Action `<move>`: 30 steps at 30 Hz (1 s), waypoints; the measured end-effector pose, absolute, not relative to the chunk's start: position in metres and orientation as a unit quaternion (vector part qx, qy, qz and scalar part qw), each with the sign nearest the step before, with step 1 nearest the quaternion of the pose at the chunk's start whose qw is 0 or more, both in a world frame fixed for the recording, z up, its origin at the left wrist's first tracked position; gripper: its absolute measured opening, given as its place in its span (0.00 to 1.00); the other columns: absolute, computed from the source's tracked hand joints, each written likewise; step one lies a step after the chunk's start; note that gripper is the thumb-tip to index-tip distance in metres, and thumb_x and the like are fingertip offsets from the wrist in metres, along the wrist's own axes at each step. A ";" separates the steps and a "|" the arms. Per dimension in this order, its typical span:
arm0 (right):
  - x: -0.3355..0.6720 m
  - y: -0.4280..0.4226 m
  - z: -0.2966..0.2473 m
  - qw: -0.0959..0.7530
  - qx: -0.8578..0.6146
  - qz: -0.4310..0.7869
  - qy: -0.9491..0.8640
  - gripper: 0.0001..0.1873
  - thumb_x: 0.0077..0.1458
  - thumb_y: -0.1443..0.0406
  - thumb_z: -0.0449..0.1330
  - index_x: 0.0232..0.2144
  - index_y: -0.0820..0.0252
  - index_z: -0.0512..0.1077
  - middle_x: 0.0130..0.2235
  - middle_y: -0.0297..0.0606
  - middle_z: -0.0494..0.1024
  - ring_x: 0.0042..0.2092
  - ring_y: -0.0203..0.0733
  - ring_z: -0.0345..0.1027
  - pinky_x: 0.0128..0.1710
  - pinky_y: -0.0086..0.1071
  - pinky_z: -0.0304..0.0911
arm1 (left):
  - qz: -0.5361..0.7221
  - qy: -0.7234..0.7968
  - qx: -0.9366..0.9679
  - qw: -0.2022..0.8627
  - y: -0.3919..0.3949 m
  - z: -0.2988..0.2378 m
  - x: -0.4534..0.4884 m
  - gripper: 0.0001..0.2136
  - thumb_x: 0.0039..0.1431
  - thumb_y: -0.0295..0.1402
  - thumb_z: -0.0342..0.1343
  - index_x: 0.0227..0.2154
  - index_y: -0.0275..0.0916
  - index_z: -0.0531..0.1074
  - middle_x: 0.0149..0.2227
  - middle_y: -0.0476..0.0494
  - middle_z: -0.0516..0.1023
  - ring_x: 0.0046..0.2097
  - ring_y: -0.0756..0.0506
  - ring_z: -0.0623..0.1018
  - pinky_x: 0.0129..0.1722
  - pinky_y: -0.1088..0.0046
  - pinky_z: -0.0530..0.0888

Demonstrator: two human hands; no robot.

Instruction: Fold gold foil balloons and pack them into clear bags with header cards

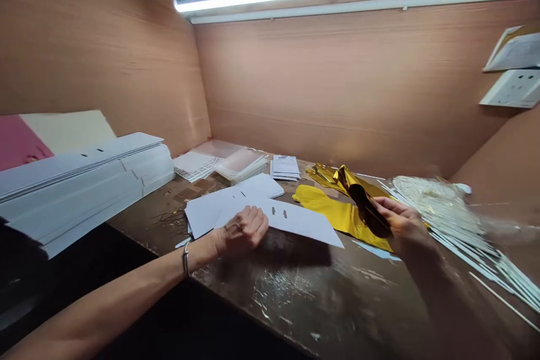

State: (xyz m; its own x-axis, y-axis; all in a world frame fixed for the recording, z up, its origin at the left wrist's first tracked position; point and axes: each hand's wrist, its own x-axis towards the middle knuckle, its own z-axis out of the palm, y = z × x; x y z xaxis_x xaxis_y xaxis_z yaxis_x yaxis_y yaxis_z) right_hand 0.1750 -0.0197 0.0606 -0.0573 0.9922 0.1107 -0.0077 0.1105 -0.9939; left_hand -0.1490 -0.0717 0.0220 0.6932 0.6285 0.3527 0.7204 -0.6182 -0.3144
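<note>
Heads up, the right hand [403,225] is pretty blurred, but a piece of gold foil [368,211] is pinched in it, and the fingers look clamped on, though the fingertips are hard to make out. The left hand [240,232] is laid knuckles-up on a white card sheet [295,224], fingers together, nothing gripped. Yellow foil [337,216] is spread just between them. White sticks [459,219] are cut off by the frame's right edge. Scuffed bench [270,315] is seen along the near edge, in front of both hands.
</note>
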 end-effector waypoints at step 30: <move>0.158 0.010 -0.016 0.149 -0.605 0.240 -0.744 0.10 0.44 0.65 0.54 0.17 0.64 0.69 0.21 0.38 0.71 0.26 0.35 0.61 0.22 0.25 0.47 | -0.397 -0.488 -0.768 -0.119 -0.046 -0.026 -0.061 0.21 0.58 0.32 0.38 0.55 0.35 0.51 0.57 0.37 0.54 0.58 0.43 0.55 0.55 0.62 0.57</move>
State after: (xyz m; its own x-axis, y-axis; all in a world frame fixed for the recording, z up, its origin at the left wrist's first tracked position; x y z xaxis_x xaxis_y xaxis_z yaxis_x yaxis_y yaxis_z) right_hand 0.1580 0.0097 -0.0159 -0.2225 0.9726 -0.0676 0.8294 0.1523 -0.5375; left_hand -0.0606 -0.0463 -0.0258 0.2084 0.8446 0.4932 0.6552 -0.4950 0.5707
